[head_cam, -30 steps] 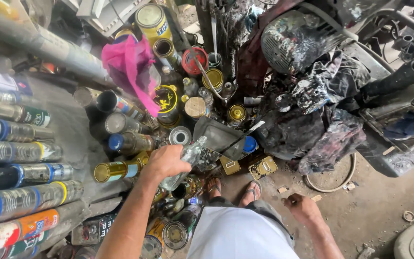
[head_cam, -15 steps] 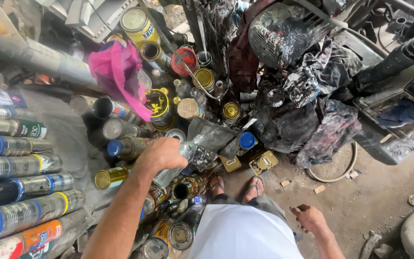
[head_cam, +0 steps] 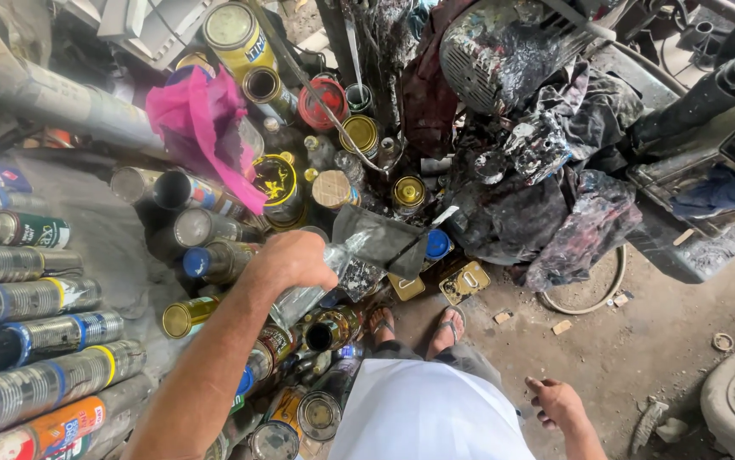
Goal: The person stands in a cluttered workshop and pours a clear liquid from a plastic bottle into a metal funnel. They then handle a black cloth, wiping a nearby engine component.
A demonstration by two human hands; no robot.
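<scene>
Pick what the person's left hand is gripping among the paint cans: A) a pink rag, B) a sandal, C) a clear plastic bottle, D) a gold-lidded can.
C: the left hand is closed around a clear plastic bottle, tilted over the cans, while the pink rag lies apart farther up and the right hand hangs empty.

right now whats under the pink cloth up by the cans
The pink cloth drapes over upright cans. A black-and-yellow can and an open grey can show at its lower edge. Whatever sits beneath its middle is covered. The left hand holds a clear bottle nearby.
</scene>
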